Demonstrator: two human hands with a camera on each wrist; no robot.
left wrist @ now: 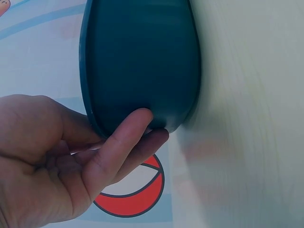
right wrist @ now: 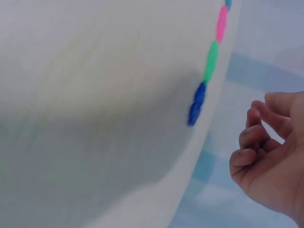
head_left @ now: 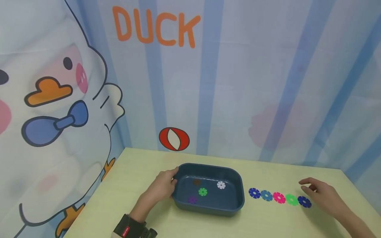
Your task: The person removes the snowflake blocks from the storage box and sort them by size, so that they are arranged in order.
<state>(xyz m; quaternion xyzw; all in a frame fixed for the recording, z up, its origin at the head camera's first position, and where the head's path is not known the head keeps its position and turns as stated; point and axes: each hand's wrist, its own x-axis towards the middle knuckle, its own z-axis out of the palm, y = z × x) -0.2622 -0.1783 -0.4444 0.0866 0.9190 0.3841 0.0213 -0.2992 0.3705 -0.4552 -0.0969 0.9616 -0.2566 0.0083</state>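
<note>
My left hand (head_left: 162, 185) grips the left end of a dark blue plastic basin (head_left: 208, 210), thumb at the rim and fingers along the outer wall. Inside lie notched plastic discs: a white disc (head_left: 221, 185), a green disc (head_left: 203, 192), a purple disc (head_left: 192, 199) and a brown disc (head_left: 196, 182). Right of the basin, a row of such discs runs edge to edge: dark blue, lighter blue (head_left: 266, 195), pink (head_left: 279, 198), light green (head_left: 291, 199), and another dark blue disc (head_left: 304, 202). My right hand (head_left: 322, 195), fingers loosely bent and holding nothing, hovers beside that right-hand end.
The pale yellow table (head_left: 268, 221) meets a striped cloth backdrop (head_left: 238, 82) at its far edge. A printed duck (head_left: 53, 138) covers the cloth on the left. A dark band (head_left: 131, 228) circles my left wrist.
</note>
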